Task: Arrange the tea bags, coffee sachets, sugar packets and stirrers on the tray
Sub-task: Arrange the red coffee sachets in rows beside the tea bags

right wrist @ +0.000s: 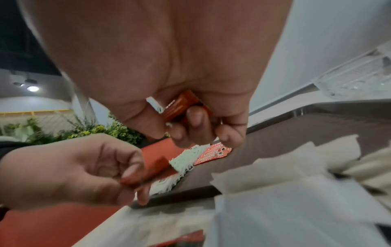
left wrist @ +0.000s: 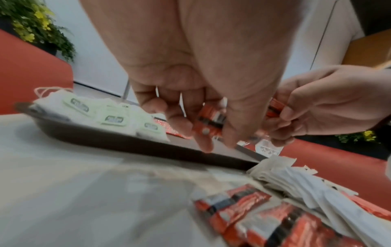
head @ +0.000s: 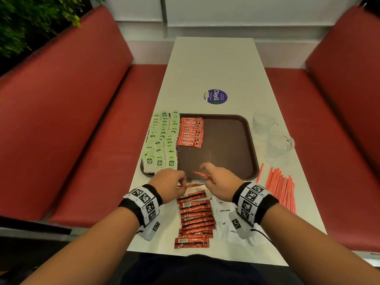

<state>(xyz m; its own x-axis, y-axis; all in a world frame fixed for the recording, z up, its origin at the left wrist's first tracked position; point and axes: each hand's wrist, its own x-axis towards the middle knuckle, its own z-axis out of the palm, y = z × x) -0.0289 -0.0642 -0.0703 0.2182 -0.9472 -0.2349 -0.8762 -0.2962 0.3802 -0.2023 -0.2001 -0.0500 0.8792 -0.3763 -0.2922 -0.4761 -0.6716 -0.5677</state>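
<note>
Near the front rim of the brown tray [head: 226,145], my left hand [head: 182,182] pinches a red coffee sachet [head: 193,185] by its end. My right hand [head: 207,177] grips another red sachet [head: 202,175] just above that rim. The left wrist view shows the left hand's sachet [left wrist: 209,120] between thumb and fingers. In the right wrist view the fingers curl round the right hand's sachet [right wrist: 182,107]. Rows of green-tagged tea bags [head: 162,140] fill the tray's left side. Beside them lies a stack of coffee sachets [head: 190,131]. Loose sachets [head: 195,219], white sugar packets [head: 225,211] and red stirrers [head: 281,188] lie on the table.
Two clear glass cups [head: 264,123] [head: 280,144] stand right of the tray. A round purple sticker [head: 215,97] is on the white table beyond it. Red bench seats [head: 92,140] run along both sides. The tray's right half is bare.
</note>
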